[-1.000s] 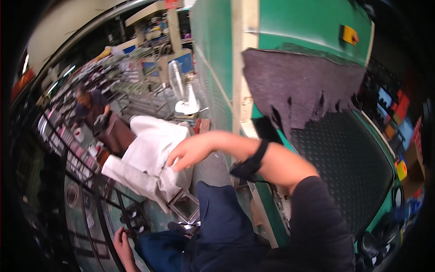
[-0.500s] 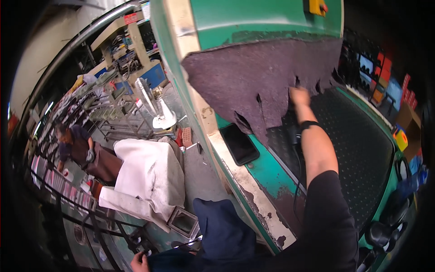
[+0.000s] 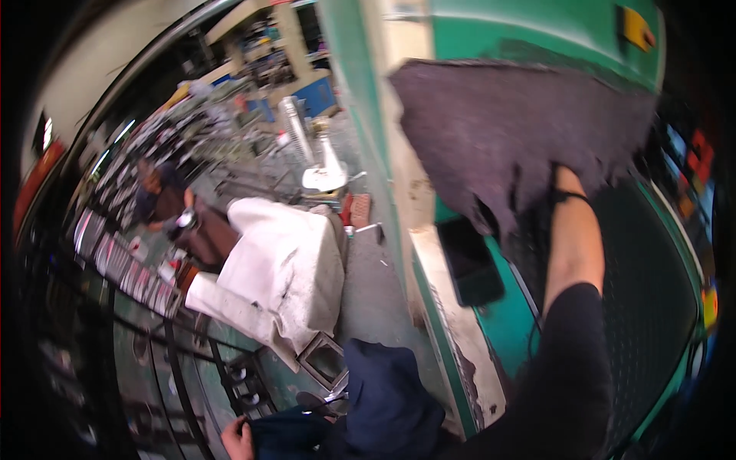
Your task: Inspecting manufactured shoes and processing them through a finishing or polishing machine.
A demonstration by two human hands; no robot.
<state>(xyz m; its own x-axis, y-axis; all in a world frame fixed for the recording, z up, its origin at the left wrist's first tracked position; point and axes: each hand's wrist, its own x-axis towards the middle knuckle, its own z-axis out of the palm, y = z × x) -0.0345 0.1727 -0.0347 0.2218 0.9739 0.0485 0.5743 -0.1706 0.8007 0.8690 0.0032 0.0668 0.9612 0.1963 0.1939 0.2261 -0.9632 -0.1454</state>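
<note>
A dark brown-purple hide [image 3: 491,130], likely leather, hangs with a ragged, slit lower edge across the green machine [image 3: 529,23]. My right hand [image 3: 568,180] reaches in under that edge; the hide covers its fingers, so their grip is hidden. Below my right forearm lies the machine's black studded bed [image 3: 644,261]. A dark phone-like slab [image 3: 469,264] rests on the green ledge left of the arm. Low at the left, my left hand [image 3: 238,439] is curled closed beside the dark rack, and what it holds, if anything, cannot be made out.
A white cloth [image 3: 287,253] drapes over a bulky stack on the left. Beyond it a person [image 3: 188,211] bends at work. A white fan [image 3: 322,169] stands farther back. A black metal rack [image 3: 176,368] fills the lower left, and a yellow box [image 3: 635,29] is mounted on the machine.
The view has swung, shifting the scene to the right. My right hand has gone farther in under the hide, which has lifted and bunched around it. My left hand stays low at the left.
</note>
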